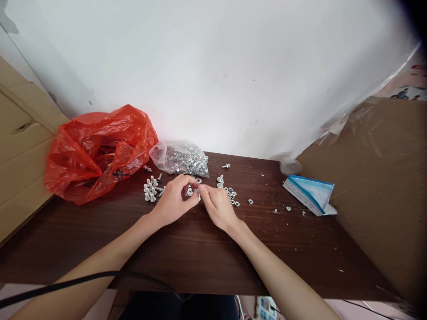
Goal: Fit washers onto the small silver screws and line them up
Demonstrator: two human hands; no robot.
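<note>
My left hand (174, 201) is curled, with thumb and fingers bent towards each other. My right hand (218, 206) closes its thumb against its fingers, and the two sets of fingertips meet above the table. Whatever lies between them is too small and hidden to name. Under the fingers a few flat washers (199, 181) show on the wood. To the left of my left hand a group of bolts (151, 189) stands on their heads. Right beside my right hand lie several hex nuts (232, 194) and some bolts (220, 179).
A red plastic bag (133, 129) stands at the back left by a clear bag of hardware (187, 161). One bolt (226, 166) lies behind; a blue-white packet (310, 195) lies right. Cardboard (373, 178) and a wall bound the brown table (200, 258). A black cable (110, 274) crosses in front.
</note>
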